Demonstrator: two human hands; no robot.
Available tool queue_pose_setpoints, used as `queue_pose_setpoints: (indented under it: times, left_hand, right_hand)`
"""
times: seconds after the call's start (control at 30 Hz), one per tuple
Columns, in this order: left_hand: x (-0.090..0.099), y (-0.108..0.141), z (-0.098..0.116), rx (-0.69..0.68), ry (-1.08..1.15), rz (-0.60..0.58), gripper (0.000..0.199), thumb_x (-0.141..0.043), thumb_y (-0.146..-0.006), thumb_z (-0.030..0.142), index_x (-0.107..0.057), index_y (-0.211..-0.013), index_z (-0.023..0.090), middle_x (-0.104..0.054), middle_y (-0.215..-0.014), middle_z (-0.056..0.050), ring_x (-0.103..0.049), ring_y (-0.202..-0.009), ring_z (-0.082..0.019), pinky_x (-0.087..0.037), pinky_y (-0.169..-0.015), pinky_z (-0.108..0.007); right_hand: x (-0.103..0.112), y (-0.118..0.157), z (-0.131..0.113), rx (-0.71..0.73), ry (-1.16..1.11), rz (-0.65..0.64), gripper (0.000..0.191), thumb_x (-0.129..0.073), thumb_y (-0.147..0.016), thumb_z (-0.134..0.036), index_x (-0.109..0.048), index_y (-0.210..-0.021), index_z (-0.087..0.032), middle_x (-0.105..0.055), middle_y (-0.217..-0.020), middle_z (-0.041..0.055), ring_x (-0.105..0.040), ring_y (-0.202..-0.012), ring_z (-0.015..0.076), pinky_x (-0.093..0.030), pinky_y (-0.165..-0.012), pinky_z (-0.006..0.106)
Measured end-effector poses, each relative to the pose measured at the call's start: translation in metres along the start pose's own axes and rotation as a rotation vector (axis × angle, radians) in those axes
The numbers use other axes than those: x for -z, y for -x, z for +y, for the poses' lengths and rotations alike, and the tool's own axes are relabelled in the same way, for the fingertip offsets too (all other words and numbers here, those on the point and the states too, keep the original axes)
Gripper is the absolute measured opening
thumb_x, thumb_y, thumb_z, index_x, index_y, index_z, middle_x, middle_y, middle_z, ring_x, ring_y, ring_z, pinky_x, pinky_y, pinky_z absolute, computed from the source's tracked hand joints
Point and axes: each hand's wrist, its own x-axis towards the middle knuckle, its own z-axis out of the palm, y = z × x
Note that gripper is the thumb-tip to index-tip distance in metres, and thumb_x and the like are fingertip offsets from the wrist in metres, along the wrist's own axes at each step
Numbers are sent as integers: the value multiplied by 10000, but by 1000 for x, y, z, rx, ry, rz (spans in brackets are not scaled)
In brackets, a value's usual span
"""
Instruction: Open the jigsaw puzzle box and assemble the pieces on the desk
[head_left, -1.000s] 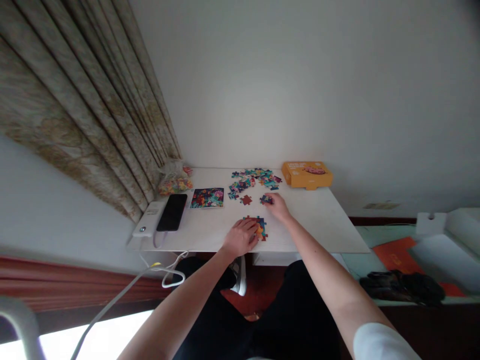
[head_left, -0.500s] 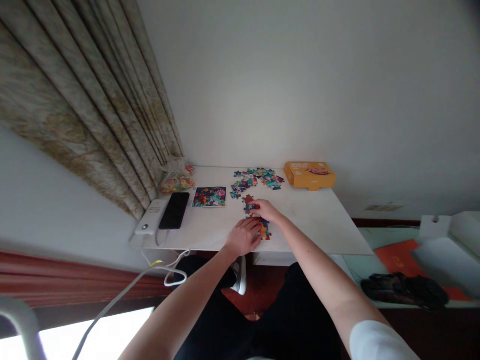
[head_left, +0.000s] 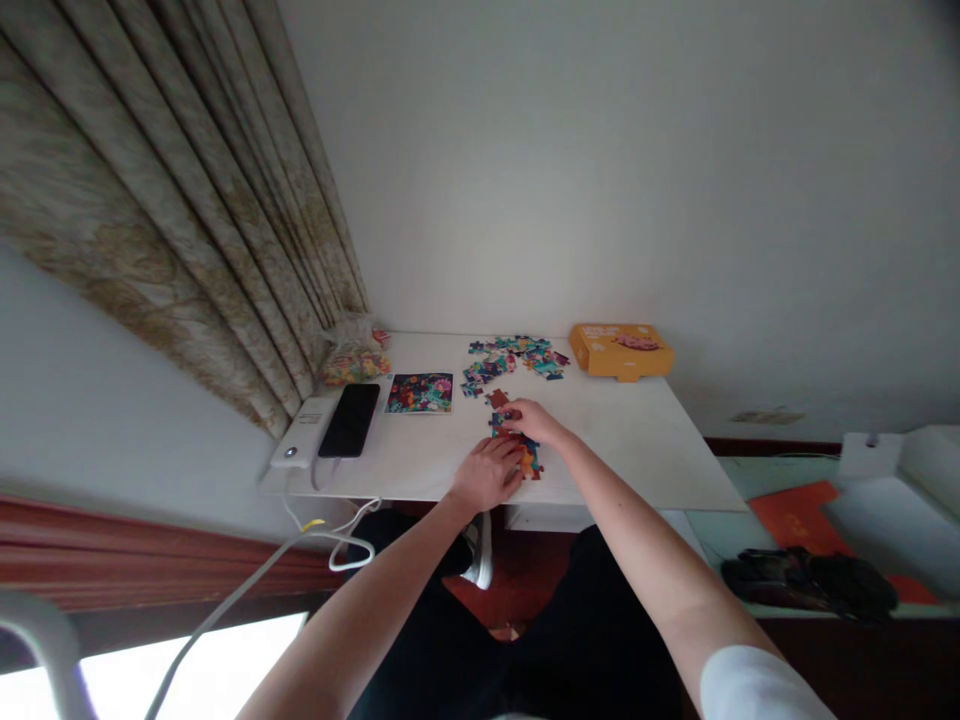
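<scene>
1. While working over the white desk, the left hand rests curled on the partly assembled jigsaw puzzle; the right hand sits at the puzzle's upper edge, fingers closed. Any held piece is hidden.
2. Orange cardboard box: closed, contents not visible.
3. Clear plastic bag: holds multicoloured items, too blurred to identify.

My right hand has the widest way out: bare worktop runs to its right as far as the edge, with only the orange box standing at the far end against the wall. Straight ahead, the loose puzzle pieces lie in the way. My left hand sits just beside the right, leaving me no gap between them. To its left, I get a strip of open worktop before the picture card, the phone and the power bank.
</scene>
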Motion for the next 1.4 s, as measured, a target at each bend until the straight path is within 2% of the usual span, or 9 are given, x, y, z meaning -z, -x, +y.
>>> queue_pose_setpoints:
  times: [0.17,0.37,0.5,0.7,0.8,0.93,1.1,1.23,1.4]
  left_hand:
    - [2,-1,1,0,-7,-4,283,-602,-954,289,-701,-1202,197,-691,-1305,-104,-604,-1269,-280,-468,-1112,-443]
    - [2,0,0,-8,4,1,278,-591,-963,289,-699,-1203,200,-685,-1322,-100,-592,-1296,-276,-468,-1113,-444]
    - [1,0,-1,-6,11,-8,335,-596,-964,291,-674,-1281,215,-658,-1383,-107,-568,-1338,-270,-470,-1114,-451]
    - [0,2,-1,-8,20,-6,350,-581,-983,300,-660,-1313,216,-642,-1407,-114,-562,-1349,-270,-469,-1118,-463]
    - [-2,-1,-10,28,56,44,336,-569,-991,284,-659,-1310,226,-643,-1405,-104,-582,-1318,-260,-481,-1108,-462]
    - [-1,-24,-36,284,61,149,317,-569,-977,233,-666,-1279,240,-680,-1336,-96,-614,-1269,-243,-494,-1104,-436]
    - [5,-63,-61,566,-38,76,418,-624,-943,224,-588,-1358,195,-643,-1392,-143,-594,-1301,-290,-476,-1093,-450]
    - [8,-81,-62,589,-83,-34,432,-648,-944,280,-573,-1362,203,-617,-1422,-162,-577,-1305,-337,-442,-1074,-511]
    - [10,-96,-64,561,-95,-133,341,-656,-934,271,-618,-1268,213,-631,-1400,-145,-550,-1310,-337,-393,-1077,-516]
  right_hand:
    - [-6,5,-1,39,86,81,216,-764,-764,-154,-797,-968,-215,-730,-1005,54,-673,-770,151,-563,-797,294]
    - [-10,17,6,16,-17,239,180,-670,-864,-229,-748,-1024,-203,-729,-1015,60,-674,-793,157,-556,-821,309]
    - [-2,46,19,-31,-18,457,207,-543,-924,-286,-730,-971,-209,-740,-974,76,-669,-841,197,-556,-846,350]
    - [7,91,30,12,166,534,183,-559,-923,-294,-717,-961,-209,-713,-993,106,-639,-969,269,-522,-928,434]
    - [6,94,27,9,240,537,189,-540,-947,-277,-716,-973,-213,-708,-998,108,-627,-983,275,-507,-943,436]
    - [4,88,23,-1,307,533,189,-543,-951,-263,-724,-974,-216,-705,-996,108,-620,-977,273,-499,-940,425]
    - [4,86,21,-5,343,533,176,-558,-939,-249,-729,-974,-223,-701,-993,102,-610,-979,276,-493,-936,427]
    - [6,88,16,-23,334,509,150,-592,-936,-264,-727,-990,-228,-710,-1020,99,-615,-1005,278,-485,-947,425]
    - [10,92,5,20,301,382,174,-680,-917,-354,-728,-1048,-250,-733,-1120,74,-612,-1115,273,-446,-1000,430]
